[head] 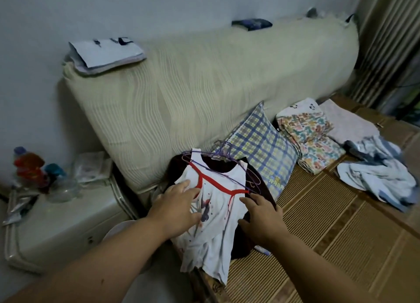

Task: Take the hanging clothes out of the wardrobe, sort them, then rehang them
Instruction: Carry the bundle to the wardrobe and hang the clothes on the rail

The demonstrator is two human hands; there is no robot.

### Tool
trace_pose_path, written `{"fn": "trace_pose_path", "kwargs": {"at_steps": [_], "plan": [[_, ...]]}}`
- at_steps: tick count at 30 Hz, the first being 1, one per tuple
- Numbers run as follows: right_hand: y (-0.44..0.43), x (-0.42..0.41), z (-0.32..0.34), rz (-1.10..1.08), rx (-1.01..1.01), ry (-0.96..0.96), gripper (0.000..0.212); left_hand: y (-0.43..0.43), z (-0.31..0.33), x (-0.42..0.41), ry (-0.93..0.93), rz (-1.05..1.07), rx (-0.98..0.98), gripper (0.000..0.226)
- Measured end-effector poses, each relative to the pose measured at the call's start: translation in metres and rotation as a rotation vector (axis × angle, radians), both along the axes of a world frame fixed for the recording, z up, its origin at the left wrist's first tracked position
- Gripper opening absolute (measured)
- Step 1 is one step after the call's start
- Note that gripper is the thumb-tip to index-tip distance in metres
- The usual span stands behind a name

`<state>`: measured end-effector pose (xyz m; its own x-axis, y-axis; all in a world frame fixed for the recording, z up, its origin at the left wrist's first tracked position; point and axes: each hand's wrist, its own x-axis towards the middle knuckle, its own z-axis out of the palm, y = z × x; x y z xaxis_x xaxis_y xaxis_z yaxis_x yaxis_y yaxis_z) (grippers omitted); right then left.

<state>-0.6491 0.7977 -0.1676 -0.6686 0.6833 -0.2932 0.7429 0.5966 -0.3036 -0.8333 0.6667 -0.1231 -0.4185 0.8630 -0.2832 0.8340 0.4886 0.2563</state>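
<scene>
A white sleeveless top [218, 223] with red trim and a dark print lies on a purple wire hanger [250, 177] at the bed's near corner. It rests on top of a dark maroon garment [243, 236]. My left hand [177, 207] lies flat on the top's left side, fingers spread. My right hand [261, 218] rests at the top's right edge, fingers over the dark garment, thumb by the white fabric. Neither hand plainly grips anything.
A plaid pillow [261, 152] leans on the cream headboard [204, 93]. Folded patterned cloths [311, 141] and a crumpled blue-white garment [381, 173] lie on the bamboo mat [329, 234]. A bedside cabinet [63, 223] with bottles [29, 166] stands at left.
</scene>
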Motion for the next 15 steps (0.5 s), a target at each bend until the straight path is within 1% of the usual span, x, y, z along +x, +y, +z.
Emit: {"fn": "trace_pose_path", "kwargs": {"at_steps": [3, 9, 15], "plan": [[0.039, -0.029, -0.019, -0.033, -0.03, 0.002, 0.062, 0.036, -0.021, -0.029, -0.022, -0.007, -0.032, 0.073], [0.146, -0.094, -0.074, -0.056, -0.094, -0.021, 0.064, 0.128, -0.077, -0.099, -0.055, -0.011, -0.078, 0.068], [0.226, -0.145, -0.138, -0.061, -0.187, -0.06, 0.064, 0.198, -0.142, -0.135, -0.135, 0.017, -0.156, 0.066]]}}
